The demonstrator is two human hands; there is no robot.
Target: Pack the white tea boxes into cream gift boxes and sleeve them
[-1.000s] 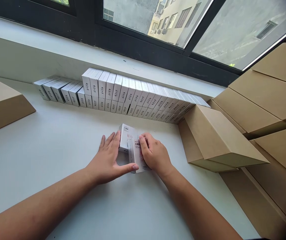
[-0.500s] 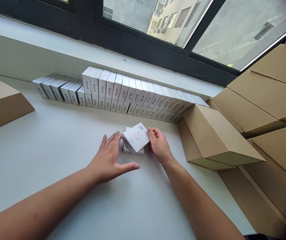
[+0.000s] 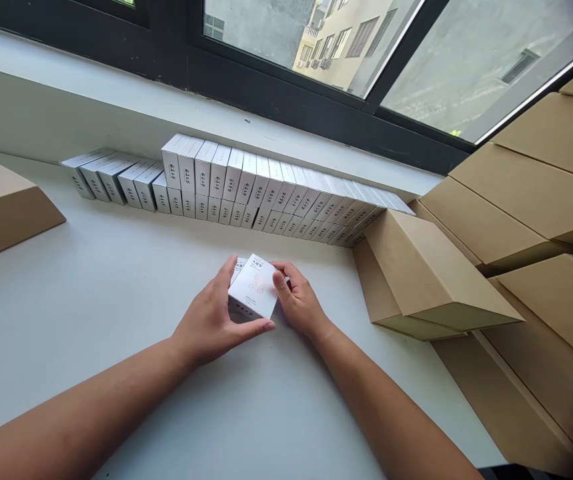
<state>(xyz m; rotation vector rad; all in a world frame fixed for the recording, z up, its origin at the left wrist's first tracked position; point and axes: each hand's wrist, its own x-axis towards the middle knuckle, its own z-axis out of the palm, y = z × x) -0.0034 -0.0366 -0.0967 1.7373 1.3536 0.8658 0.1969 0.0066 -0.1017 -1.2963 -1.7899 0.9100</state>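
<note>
A small white printed carton (image 3: 255,285) lies slightly turned on top of another white carton (image 3: 239,268), of which only a strip at the left back shows. My left hand (image 3: 213,317) is curved around the left side of the cartons, fingers along the back left and thumb across the front corner. On the right edge, my right hand (image 3: 299,297) grips the upper carton between thumb and curled fingers. How far the left fingers press on the lower carton is hidden.
Along the window wall stands a long row of white cartons (image 3: 239,177), mostly two layers high, with one layer at the left end. Large brown cardboard boxes (image 3: 441,267) crowd the right side. Another brown box (image 3: 11,210) sits at the left edge of the white table (image 3: 116,293).
The upper carton has moved left and turned, coming to lie more squarely over the lower one. My left hand has closed in around it; my right hand has followed leftward.
</note>
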